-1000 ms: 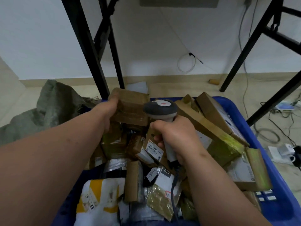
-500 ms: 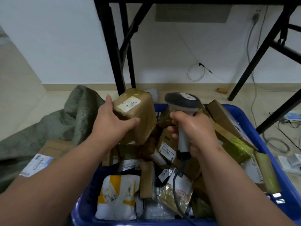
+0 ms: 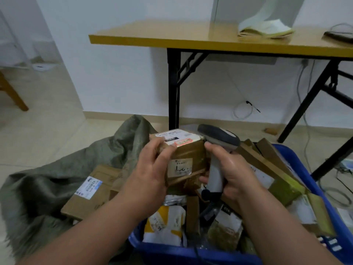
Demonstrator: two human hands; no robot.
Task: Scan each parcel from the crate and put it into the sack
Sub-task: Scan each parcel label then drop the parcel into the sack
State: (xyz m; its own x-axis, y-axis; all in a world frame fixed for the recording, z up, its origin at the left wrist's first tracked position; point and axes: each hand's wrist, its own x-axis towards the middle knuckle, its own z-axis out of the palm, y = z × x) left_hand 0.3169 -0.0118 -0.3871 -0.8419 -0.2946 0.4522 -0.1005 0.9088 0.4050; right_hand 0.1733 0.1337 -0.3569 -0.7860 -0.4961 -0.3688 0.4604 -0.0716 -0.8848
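The left hand [image 3: 150, 169] grips a taped brown parcel [image 3: 183, 159] above the blue crate [image 3: 191, 253], fingers curled round it. The right hand [image 3: 229, 175] grips the scanner [image 3: 219, 142]. Best to aim it squarely at the top label [image 3: 177, 137]; the sack [image 3: 47, 178] lies left.

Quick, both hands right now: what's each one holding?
Left hand: closed, grips the brown taped parcel, lifted above the blue crate.
Right hand: closed, grips the handle of the barcode scanner, beside the parcel.
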